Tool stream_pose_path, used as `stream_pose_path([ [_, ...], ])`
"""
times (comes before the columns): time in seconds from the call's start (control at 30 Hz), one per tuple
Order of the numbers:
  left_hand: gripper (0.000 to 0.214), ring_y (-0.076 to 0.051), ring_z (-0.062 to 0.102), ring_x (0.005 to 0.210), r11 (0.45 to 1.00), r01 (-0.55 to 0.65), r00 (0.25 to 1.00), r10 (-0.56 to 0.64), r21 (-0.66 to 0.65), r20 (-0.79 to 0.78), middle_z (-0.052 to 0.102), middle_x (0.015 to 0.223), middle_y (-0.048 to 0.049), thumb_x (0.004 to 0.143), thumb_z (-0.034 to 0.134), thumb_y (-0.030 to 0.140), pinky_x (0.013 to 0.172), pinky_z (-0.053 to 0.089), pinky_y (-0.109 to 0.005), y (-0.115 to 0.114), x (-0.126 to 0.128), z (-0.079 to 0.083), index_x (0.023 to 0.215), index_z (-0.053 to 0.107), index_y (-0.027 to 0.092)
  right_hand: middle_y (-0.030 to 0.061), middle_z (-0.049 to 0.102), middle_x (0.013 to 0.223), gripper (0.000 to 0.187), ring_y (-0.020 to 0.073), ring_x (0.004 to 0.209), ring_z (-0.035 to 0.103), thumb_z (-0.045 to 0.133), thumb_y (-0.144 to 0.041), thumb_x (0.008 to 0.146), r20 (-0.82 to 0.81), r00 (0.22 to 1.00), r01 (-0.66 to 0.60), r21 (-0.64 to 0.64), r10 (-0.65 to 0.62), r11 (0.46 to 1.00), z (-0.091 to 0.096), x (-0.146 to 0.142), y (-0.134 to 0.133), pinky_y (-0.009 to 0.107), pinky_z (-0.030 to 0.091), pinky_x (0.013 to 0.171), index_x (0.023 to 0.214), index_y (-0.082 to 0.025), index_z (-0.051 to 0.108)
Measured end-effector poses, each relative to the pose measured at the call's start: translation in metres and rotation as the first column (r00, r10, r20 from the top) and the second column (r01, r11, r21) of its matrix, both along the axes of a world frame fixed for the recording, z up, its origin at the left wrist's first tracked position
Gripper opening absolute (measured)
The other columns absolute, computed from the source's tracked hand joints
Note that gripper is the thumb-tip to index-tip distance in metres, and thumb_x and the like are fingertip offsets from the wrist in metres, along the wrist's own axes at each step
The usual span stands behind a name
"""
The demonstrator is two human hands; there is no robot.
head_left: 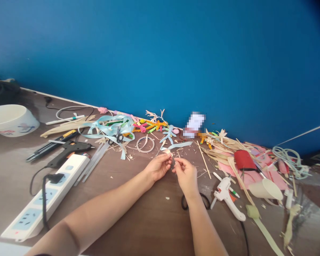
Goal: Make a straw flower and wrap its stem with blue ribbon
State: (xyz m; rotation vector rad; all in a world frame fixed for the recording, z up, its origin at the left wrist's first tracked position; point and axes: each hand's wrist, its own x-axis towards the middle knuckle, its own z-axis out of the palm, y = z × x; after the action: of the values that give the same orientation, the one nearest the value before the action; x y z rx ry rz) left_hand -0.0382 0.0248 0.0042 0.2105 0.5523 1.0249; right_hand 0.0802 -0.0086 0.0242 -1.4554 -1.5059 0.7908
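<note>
My left hand (158,166) and my right hand (186,174) meet over the brown table (149,224), fingertips pinched together on a small pale craft piece (172,160) between them. What the piece is I cannot make out; part of it looks like a thin dried strip. Both forearms reach in from the bottom of the view. A pale blue ribbon strip (179,145) lies just beyond the fingers.
A white glue gun (226,195) lies right of my right hand, a black glue gun (69,151) and a white power strip (46,197) to the left. A ribbon pile with scissors (116,137), dried-leaf strips (224,147), a red cup (244,160), a white bowl (12,120) stand along the blue wall.
</note>
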Motion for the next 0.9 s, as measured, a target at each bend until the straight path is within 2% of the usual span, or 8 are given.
stream_pose_path([
  [0.43, 0.004, -0.004, 0.053, 0.048, 0.999, 0.005, 1.000, -0.005, 0.036, -0.004, 0.057, 0.058, -0.0009, 0.074, 0.057, 0.010, 0.041, 0.046, -0.010, -0.0013, 0.0020, -0.0015, 0.071, 0.058, 0.008, 0.0039, 0.065, 0.069, 0.019, 0.0142, 0.054, 0.060, 0.047, -0.025, 0.076, -0.024, 1.000, -0.019, 0.001, 0.019, 1.000, 0.0023, -0.0006, -0.0013, 0.025, 0.050, 0.053, 0.085, -0.016, 0.061],
  [0.9, 0.015, -0.005, 0.050, 0.046, 0.983, 0.015, 0.976, 0.025, 0.184, -0.215, 0.052, 0.052, 0.0005, 0.063, 0.069, 0.020, 0.041, 0.044, -0.013, -0.0027, 0.0029, -0.0014, 0.063, 0.060, 0.008, 0.0050, 0.065, 0.068, 0.018, 0.0157, 0.053, 0.061, 0.049, -0.026, 0.075, 0.019, 1.000, 0.006, -0.032, -0.005, 0.999, -0.0030, 0.0056, 0.0007, 0.026, 0.050, 0.052, 0.083, -0.016, 0.061],
])
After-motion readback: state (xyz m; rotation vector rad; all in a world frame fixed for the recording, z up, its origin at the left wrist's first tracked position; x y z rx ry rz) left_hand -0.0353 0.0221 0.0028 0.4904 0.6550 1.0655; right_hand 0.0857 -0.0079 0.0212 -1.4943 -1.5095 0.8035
